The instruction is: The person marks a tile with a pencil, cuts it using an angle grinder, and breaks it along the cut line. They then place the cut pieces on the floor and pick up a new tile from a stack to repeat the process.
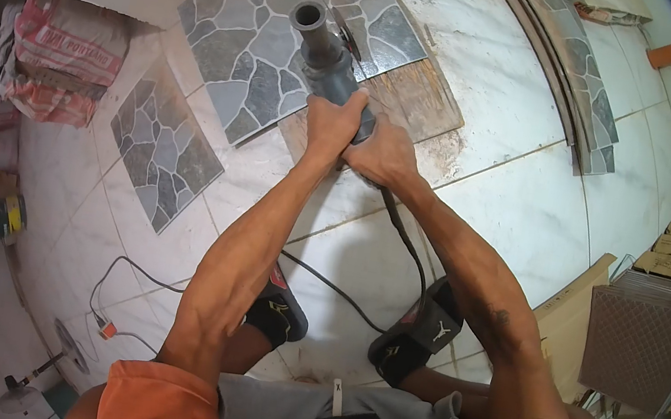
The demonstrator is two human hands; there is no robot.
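My left hand (332, 128) and my right hand (384, 154) are both closed around the dark grey body of an angle grinder (335, 72). A hollow grey tube end (307, 17) sticks up from its front. The thin cutting disc (347, 36) stands on edge at the grinder's right side, right at a stone-patterned grey floor tile (256, 43). Beneath the tile lies a worn wooden board (422, 105), bare at its right part. From the grinder's rear a black power cord (408, 239) runs down between my feet.
A smaller cut tile (165, 147) lies on the white floor to the left, below a cement bag (67, 49). Long tile strips (582, 69) lie at the upper right. Stacked brown tiles (644, 337) stand at right. An orange plug connection (107, 329) and a fan (68, 347) are at lower left.
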